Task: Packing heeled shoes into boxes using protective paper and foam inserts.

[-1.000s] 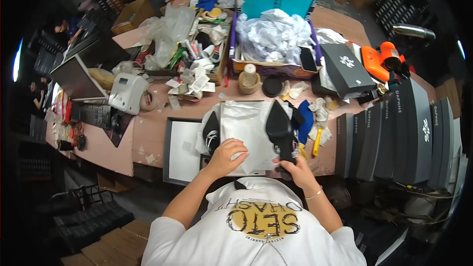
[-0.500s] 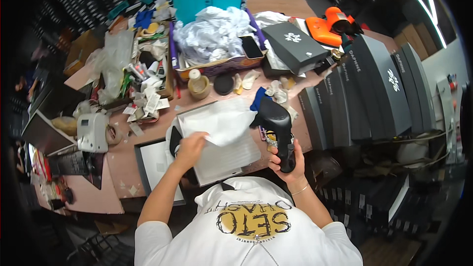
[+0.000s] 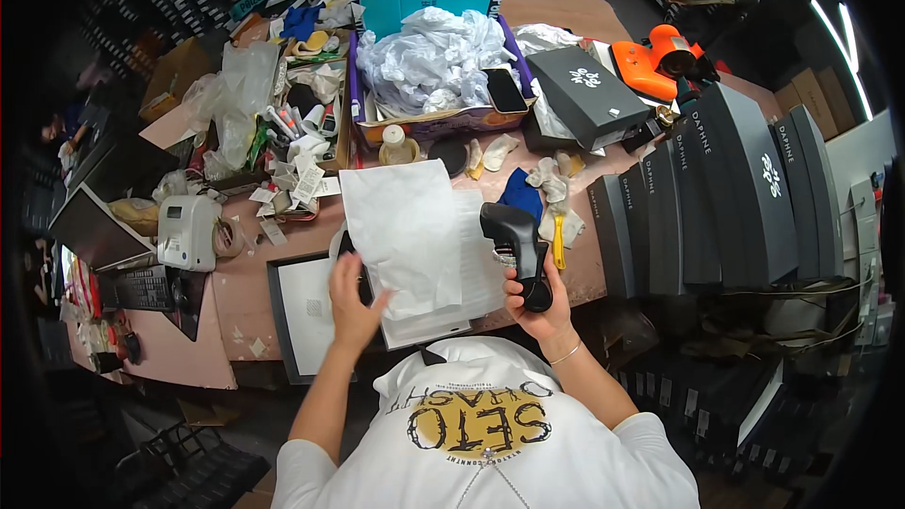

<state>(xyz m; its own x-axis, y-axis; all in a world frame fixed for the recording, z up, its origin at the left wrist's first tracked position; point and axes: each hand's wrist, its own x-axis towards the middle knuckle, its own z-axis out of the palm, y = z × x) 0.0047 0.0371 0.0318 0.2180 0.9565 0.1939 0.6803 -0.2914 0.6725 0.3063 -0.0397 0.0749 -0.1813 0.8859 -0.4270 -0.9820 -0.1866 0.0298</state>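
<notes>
My right hand [image 3: 549, 313] is wrapped round a black shoe [image 3: 514, 226] with a thick heel, held upright over the table's front part. A sheet of white tissue paper [image 3: 403, 231] lies to its left on top of more pale, translucent sheets [image 3: 479, 269]. At the sheet's lower left edge is my left hand [image 3: 356, 309], its fingers apart and nothing in its grasp. Behind those fingers a black object is mostly hidden, so I cannot tell its kind. An open dark box part [image 3: 283, 306] with a white inside lies left of that hand.
Tall dark boxes [image 3: 726, 188] stand in a row at right. A purple-edged box holds crumpled paper [image 3: 434, 57] and a phone [image 3: 505, 91]. A jar [image 3: 398, 146], a blue cloth [image 3: 521, 194] and a yellow-handled tool [image 3: 558, 240] lie beyond the sheets. A white label printer [image 3: 185, 234] is at left.
My left hand has let go of the tissue paper, which now lies flat over the sheets. The black shoe has turned in my right hand and come slightly lower. The whole view has shifted.
</notes>
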